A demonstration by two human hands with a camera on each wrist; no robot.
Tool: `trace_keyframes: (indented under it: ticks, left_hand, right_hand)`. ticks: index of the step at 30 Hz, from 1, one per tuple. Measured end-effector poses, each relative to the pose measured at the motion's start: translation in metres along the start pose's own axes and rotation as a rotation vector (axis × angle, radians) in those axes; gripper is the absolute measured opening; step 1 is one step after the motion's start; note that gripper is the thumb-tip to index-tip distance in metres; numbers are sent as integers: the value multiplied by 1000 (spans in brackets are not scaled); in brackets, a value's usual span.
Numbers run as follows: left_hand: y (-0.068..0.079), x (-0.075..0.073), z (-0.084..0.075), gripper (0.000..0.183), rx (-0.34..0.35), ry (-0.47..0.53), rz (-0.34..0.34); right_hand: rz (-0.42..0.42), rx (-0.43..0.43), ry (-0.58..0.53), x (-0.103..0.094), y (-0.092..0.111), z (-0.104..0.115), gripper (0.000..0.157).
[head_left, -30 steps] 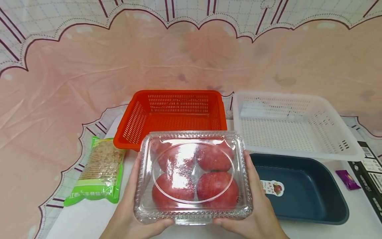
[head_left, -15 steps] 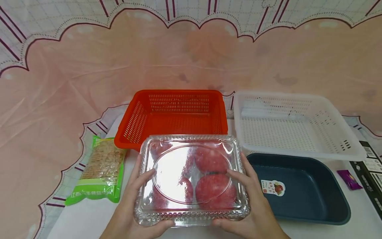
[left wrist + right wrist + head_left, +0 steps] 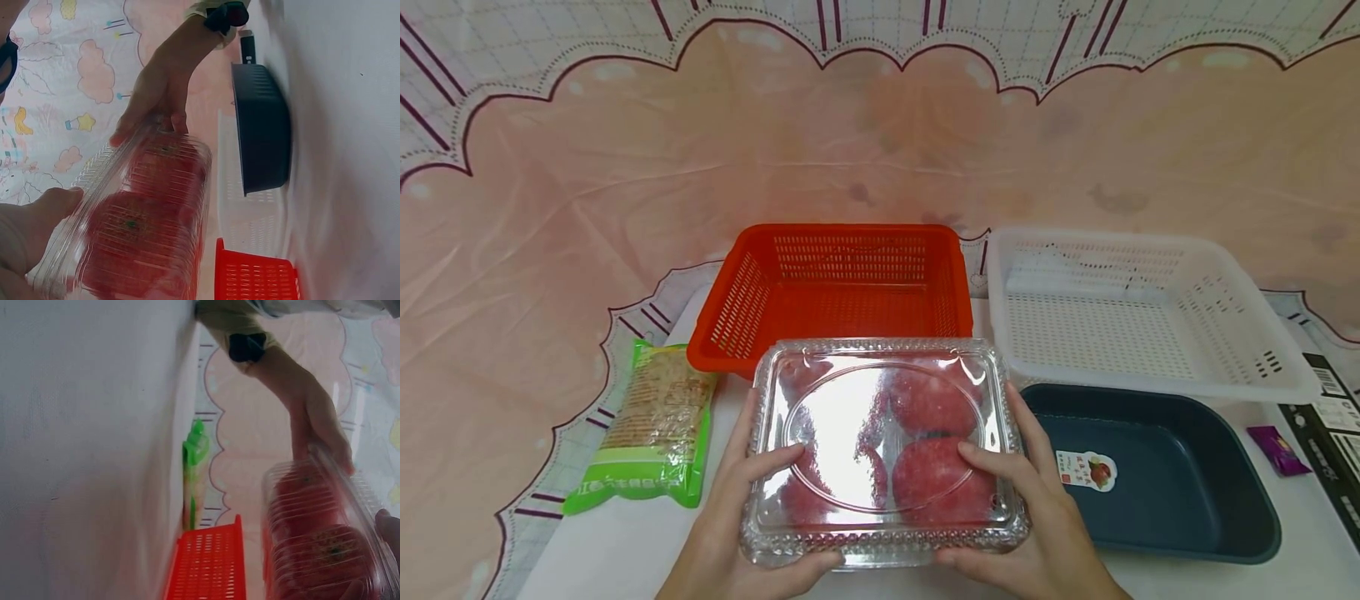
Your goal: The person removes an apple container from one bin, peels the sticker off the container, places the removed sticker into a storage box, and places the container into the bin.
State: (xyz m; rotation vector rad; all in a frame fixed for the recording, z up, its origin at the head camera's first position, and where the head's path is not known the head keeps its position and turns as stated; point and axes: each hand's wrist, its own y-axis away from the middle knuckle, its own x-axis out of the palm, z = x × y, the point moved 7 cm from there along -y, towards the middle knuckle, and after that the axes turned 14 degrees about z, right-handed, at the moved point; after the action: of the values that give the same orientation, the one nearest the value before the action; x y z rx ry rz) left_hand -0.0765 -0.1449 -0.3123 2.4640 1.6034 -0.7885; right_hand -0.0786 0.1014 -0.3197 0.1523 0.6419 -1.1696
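A clear plastic clamshell box [image 3: 887,533] of red apples [image 3: 936,483] is held up between both hands, in front of the red basket. The left hand [image 3: 726,508] grips its left side, thumb along the front edge and index finger on the lid. On the opposite side the right hand [image 3: 1045,512] does the same, its index fingertip touching the lid. Both wrist views show the box [image 3: 150,219] raised off the white table, with the apples [image 3: 325,550] visible through its ribbed wall. Glare hides part of the lid, and the other fingers are mostly behind the box.
Behind the box stand a red basket [image 3: 850,308] and a white basket [image 3: 1097,333]. To the right is a dark blue basin [image 3: 1172,483] with a label, then a small purple packet [image 3: 1277,452] and a black-and-white box [image 3: 1337,425]. A green-edged food bag [image 3: 647,425] lies left.
The box's far edge has dipped slightly toward me. Both index fingers have come up from the sides onto the lid and slid a little further inward.
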Motion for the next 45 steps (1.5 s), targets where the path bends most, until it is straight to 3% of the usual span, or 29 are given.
trace_keyframes:
  ticks: [6, 10, 16, 24, 31, 35, 40, 45]
  left_hand:
    - [0, -1, -8, 85, 47, -6, 4]
    - [-4, -5, -15, 82, 74, -28, 43]
    - [-6, -10, -19, 81, 27, -121, 73]
    - [-12, -21, -16, 85, -24, -180, 37]
    - [-30, -34, -16, 93, -1, -219, -17]
    - [-48, -46, -13, 78, 7, -224, -17]
    - [-75, -61, -2, 58, 36, -235, -24]
    - [-94, -70, 13, 66, 28, -248, -20]
  right_hand:
    - [14, -30, 31, -1, 0, 5, 79]
    - [23, -50, 42, -1, 1, 6, 83]
    - [108, -122, 11, -3, -1, 10, 95]
    - [130, -79, 52, -11, -16, 14, 91]
    - [101, -72, 79, -22, -44, 10, 95]
    - [128, -85, 25, -27, -65, 1, 88]
    - [166, -76, -23, -31, -96, -12, 82]
    - [193, -67, -1, -33, -124, -23, 84]
